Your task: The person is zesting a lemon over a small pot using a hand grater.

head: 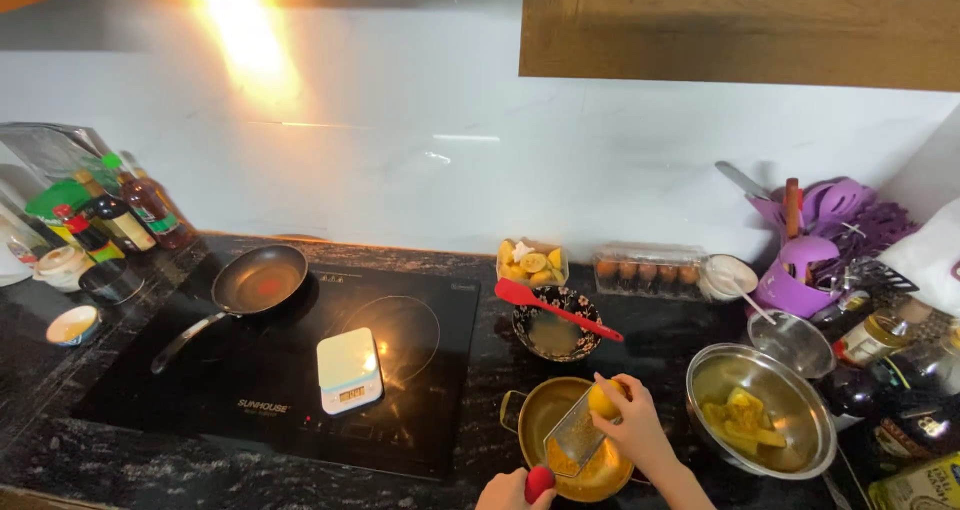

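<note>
1. A black stone bench (120,460) runs along a white wall, seen from above, with a wooden cupboard (740,25) over its right end.
2. A black induction hob (270,390) fills the middle-left of the bench. A dark frying pan (258,280) sits on the hob's back left corner, and a small white kitchen scale (348,370) sits near its centre.
3. A steel mixing bowl (762,410) holding yellow pieces stands toward the bench's right edge.
4. A gold pot (570,440) with small side handles stands at the front edge of the bench, just left of the steel bowl.
5. A purple utensil holder (805,270) stands at the back right. Sauce bottles (130,210) crowd the back left corner.
6. A clear egg carton (650,270) and a tub of cut yellow fruit (532,262) sit against the wall.
7. A dark patterned bowl (555,332) sits behind the gold pot, with a red spatula (555,308) resting across it.
8. A metal grater (575,435) leans tilted over the gold pot, with orange gratings beneath it.
9. The right hand (632,425) is curled closed around a yellow fruit (603,400), pressing it against the grater's upper part.
10. The left hand (510,490), partly cut off at the bottom edge, is closed around the grater's red handle (539,482).
</note>
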